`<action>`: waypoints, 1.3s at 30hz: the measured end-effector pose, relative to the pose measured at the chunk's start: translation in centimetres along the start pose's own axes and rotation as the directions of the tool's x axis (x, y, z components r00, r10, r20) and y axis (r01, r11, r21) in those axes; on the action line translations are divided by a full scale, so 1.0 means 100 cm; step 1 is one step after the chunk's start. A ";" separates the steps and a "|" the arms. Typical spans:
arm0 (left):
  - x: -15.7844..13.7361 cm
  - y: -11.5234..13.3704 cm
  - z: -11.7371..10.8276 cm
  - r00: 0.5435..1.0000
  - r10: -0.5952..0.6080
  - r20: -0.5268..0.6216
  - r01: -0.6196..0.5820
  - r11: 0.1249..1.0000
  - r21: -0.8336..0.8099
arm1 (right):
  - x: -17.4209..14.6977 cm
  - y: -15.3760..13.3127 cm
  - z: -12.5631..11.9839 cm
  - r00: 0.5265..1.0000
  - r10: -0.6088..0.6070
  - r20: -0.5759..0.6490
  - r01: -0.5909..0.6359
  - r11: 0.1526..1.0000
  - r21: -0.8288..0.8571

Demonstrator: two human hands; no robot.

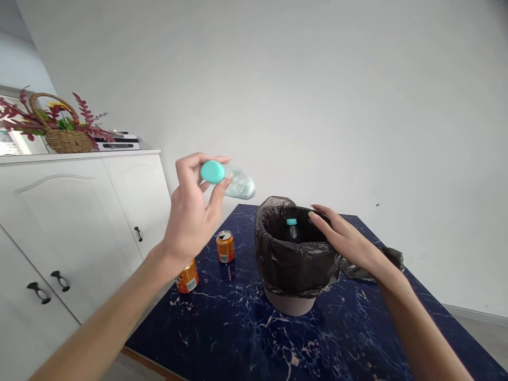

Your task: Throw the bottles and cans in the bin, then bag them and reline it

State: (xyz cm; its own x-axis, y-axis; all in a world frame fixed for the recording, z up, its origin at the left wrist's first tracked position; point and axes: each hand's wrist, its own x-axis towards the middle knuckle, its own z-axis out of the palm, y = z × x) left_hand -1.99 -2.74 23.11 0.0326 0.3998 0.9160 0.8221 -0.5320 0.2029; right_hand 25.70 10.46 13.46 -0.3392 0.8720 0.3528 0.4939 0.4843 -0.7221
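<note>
My left hand (190,203) is closed on a clear plastic bottle (240,184), gripping it near its teal cap (212,172). The bottle is tilted in the air, up and to the left of a trash bin (289,304) lined with a black plastic bag (297,264). Across the bin's right rim lies my right hand (341,230), its fingers stretched out over the opening and touching the bag. Inside the bin stands another bottle with a teal cap (291,222); its lower part is hidden.
Left of the bin, an orange can (225,247) stands on the dark blue marbled table (238,333). A second orange can (188,278) is partly behind my left forearm. More black plastic (359,270) lies at the right. A white cabinet (75,211) bears a wicker flower basket (69,140).
</note>
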 end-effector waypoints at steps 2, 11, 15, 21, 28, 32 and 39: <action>0.012 0.023 0.010 0.999 0.018 0.041 -0.011 0.988 -0.153 | 0.000 0.000 -0.001 1.000 -0.004 0.006 0.004 1.000 0.006; 0.035 -0.004 0.081 0.820 -0.133 0.557 0.271 0.947 -0.174 | 0.006 0.007 0.005 0.996 -0.079 -0.052 0.079 0.997 -0.009; 0.027 -0.029 0.106 0.646 -0.161 0.747 0.313 0.947 -0.067 | 0.004 0.004 0.004 0.998 -0.059 -0.034 0.058 0.998 -0.016; 0.016 -0.038 0.122 0.548 -0.096 0.831 0.133 0.991 0.027 | 0.006 0.007 0.003 0.999 -0.045 -0.010 0.045 0.999 -0.023; 0.020 -0.025 0.096 0.764 -0.030 0.645 0.014 0.999 0.030 | 0.003 0.003 0.001 0.997 -0.064 -0.032 0.063 0.997 -0.034; 0.016 -0.049 0.071 0.885 -0.109 0.453 0.054 0.990 0.133 | 0.001 0.001 0.000 0.997 -0.070 -0.018 0.069 0.997 -0.040; -0.028 -0.144 0.046 0.708 -0.447 0.548 0.214 0.874 0.437 | 0.004 0.004 0.002 0.996 -0.091 -0.020 0.090 0.995 -0.046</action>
State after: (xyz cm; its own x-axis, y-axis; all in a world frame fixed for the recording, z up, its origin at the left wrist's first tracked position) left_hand -11.31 7.20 16.08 -0.0327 0.9292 0.3680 0.9736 -0.0536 0.2219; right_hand 25.58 11.02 13.18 -0.3664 0.8256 0.4290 0.4973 0.5635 -0.6596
